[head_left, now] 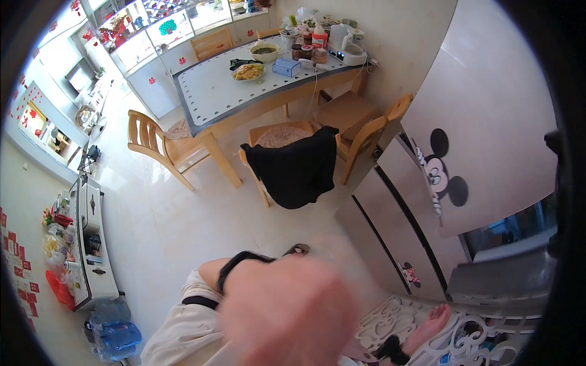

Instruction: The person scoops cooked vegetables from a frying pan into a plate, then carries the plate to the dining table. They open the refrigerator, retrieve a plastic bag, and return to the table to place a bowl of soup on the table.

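My left hand (pixel 288 311) is very close to the camera at the bottom centre, large and blurred. Its fingers cannot be made out, nor whether it holds anything. A black band (pixel 226 272) shows beside it. Low on the right, my right hand (pixel 435 320) is palm up with slightly curled fingers and nothing visible in it, by a white scrollwork panel (pixel 393 320). A fuzzy black band (pixel 391 350) circles that wrist. Light cream clothing (pixel 192 329) and one foot in a dark sandal (pixel 297 250) show below me.
Ahead is a dining table (pixel 206 98) with a plate of food (pixel 248 72), bowl, jars and blue box. Black cloth (pixel 293 169) hangs over a chair. A fridge (pixel 494 114) with cartoon mouse stickers stands right. At left are a low cabinet (pixel 103 274) and large blue water bottles (pixel 119 336).
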`<state>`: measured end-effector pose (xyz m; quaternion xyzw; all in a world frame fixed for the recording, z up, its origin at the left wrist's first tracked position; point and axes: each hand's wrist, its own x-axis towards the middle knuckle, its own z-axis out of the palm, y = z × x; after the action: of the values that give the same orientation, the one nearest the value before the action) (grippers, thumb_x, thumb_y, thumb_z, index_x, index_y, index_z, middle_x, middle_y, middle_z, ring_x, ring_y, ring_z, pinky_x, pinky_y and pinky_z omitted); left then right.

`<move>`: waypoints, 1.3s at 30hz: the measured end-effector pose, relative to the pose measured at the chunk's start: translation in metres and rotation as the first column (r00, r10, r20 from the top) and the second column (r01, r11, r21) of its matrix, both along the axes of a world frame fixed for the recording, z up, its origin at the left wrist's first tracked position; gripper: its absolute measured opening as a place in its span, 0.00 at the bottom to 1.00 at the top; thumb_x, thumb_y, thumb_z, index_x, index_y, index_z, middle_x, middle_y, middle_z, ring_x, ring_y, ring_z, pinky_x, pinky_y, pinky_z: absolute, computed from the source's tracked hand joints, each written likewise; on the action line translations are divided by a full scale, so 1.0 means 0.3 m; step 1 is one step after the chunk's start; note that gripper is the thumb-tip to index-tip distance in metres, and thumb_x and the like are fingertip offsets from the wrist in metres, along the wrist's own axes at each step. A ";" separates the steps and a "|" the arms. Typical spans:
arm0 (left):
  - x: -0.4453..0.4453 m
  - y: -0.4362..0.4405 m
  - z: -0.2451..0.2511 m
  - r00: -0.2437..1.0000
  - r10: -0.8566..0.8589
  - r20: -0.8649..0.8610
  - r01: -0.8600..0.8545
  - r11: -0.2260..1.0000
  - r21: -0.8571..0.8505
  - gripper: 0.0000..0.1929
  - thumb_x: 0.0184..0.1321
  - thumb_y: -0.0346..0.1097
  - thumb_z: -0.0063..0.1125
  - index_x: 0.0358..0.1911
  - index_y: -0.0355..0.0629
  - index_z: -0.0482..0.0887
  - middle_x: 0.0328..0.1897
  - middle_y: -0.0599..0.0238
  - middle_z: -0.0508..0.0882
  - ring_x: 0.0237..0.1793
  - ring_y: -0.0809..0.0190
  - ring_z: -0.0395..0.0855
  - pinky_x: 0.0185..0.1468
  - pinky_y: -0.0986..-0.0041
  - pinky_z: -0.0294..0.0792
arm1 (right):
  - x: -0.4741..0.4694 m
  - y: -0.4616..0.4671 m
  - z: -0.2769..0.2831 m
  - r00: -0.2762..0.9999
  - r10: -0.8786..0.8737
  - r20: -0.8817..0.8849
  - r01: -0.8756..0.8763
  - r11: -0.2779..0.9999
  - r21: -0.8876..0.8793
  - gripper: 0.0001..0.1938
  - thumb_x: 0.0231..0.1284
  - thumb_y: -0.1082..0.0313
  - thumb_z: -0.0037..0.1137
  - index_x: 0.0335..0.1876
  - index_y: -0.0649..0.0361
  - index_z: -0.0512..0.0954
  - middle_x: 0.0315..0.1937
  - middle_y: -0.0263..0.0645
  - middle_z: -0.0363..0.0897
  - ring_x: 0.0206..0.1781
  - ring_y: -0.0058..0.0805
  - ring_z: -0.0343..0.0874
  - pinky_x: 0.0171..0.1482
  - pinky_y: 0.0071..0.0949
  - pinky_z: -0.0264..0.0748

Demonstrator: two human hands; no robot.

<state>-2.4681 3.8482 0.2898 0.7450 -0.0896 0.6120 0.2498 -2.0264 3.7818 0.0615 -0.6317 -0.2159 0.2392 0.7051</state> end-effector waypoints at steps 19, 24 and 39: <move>-0.908 -0.117 -0.006 0.856 0.457 0.241 -0.398 0.881 -0.256 0.11 0.56 0.36 0.57 0.43 0.53 0.82 0.46 0.79 0.77 0.37 0.70 0.74 0.33 0.74 0.68 | -0.473 0.859 -0.034 0.545 -0.125 0.829 0.229 0.973 -0.004 0.21 0.62 0.51 0.53 0.38 0.67 0.73 0.30 0.41 0.72 0.37 0.33 0.71 0.43 0.29 0.69; -1.229 0.040 -0.136 0.771 0.610 0.183 -0.558 0.786 -0.267 0.14 0.56 0.40 0.56 0.46 0.50 0.79 0.46 0.64 0.76 0.37 0.67 0.73 0.36 0.73 0.67 | -1.303 0.993 -0.189 0.705 0.310 0.638 -0.249 0.950 -0.187 0.14 0.61 0.59 0.53 0.46 0.61 0.71 0.41 0.35 0.70 0.45 0.26 0.69 0.50 0.25 0.66; -1.972 0.563 -0.638 0.388 0.648 -0.655 -0.622 -0.340 -0.705 0.16 0.54 0.43 0.49 0.38 0.36 0.74 0.42 0.60 0.70 0.37 0.65 0.67 0.40 0.75 0.63 | -2.641 2.381 -0.501 0.334 0.823 0.460 -0.601 0.562 -0.569 0.12 0.53 0.56 0.56 0.29 0.57 0.82 0.19 0.32 0.78 0.26 0.22 0.77 0.32 0.22 0.71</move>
<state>-3.0597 4.0170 0.0985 0.3199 0.7272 0.5518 0.2536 -2.8186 4.4962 -0.0889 -0.6057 -0.6778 0.3038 0.2854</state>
